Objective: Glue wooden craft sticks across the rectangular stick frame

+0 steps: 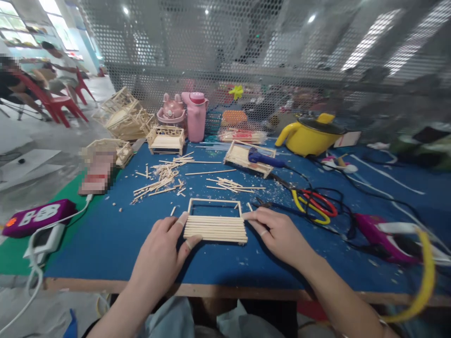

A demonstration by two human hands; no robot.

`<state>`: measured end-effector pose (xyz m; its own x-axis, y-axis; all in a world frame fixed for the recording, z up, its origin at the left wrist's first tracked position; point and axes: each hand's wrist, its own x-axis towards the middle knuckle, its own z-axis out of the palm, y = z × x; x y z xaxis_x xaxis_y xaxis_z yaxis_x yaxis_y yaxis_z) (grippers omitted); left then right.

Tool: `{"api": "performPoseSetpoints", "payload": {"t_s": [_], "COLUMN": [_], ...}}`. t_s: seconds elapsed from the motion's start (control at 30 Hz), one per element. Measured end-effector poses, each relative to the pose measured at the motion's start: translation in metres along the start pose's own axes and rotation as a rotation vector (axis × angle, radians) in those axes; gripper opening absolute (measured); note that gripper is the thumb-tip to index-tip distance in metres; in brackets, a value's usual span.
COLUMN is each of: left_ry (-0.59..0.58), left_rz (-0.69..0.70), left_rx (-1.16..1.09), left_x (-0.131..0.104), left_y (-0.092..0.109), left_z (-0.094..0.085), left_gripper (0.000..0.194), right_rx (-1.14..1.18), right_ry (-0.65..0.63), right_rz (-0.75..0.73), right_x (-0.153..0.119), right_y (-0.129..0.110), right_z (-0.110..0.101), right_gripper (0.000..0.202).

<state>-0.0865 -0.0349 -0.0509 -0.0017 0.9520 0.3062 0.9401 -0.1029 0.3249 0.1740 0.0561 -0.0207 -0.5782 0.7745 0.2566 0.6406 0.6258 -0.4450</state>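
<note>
A small frame of thin wooden sticks [215,229] lies on the blue table top in front of me. Its near part is a row of sticks laid side by side; the far part is an outline around a gap. My left hand [162,249] grips the left end, with the index finger at the side and the thumb over the near left corner. At the right edge, the closed fingertips of my right hand [282,234] press against the frame. A short loose stick [250,206] lies just beyond those fingertips, and another short stick [173,211] lies beyond my left hand.
Loose stick piles [165,176] lie beyond the frame. A blue glue gun [266,158] rests on a small stick bed [239,157]. To the right are yellow-and-red-handled pliers [312,206], cables and a yellow pot [310,138]. A pink thermos [196,117] stands behind; a purple power bank [38,218] sits left.
</note>
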Motion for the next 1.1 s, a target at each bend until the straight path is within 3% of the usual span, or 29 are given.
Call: {"api": "performPoseSetpoints", "payload": {"t_s": [0.27,0.67,0.93,1.1], "left_ry": [0.01,0.037,0.041,0.11], "left_rz": [0.051,0.046,-0.092,-0.239], "left_rx": [0.106,0.1,-0.098,-0.276], "left_x": [-0.002,0.0,-0.001,-0.004], "left_y": [-0.002,0.001,0.005,0.006], "left_z": [0.0,0.001,0.003,0.012], "left_gripper": [0.054,0.053,0.048,0.072], "right_rx": [0.094,0.146,0.134,0.148], "right_ry": [-0.004,0.042,0.03,0.029], "right_rz": [0.143,0.143,0.146,0.144], "right_x": [-0.001,0.001,0.003,0.005], "right_y": [-0.005,-0.008,-0.008,-0.007], "right_z": [-0.002,0.008,0.007,0.009], "right_gripper": [0.013,0.015,0.017,0.017]}}
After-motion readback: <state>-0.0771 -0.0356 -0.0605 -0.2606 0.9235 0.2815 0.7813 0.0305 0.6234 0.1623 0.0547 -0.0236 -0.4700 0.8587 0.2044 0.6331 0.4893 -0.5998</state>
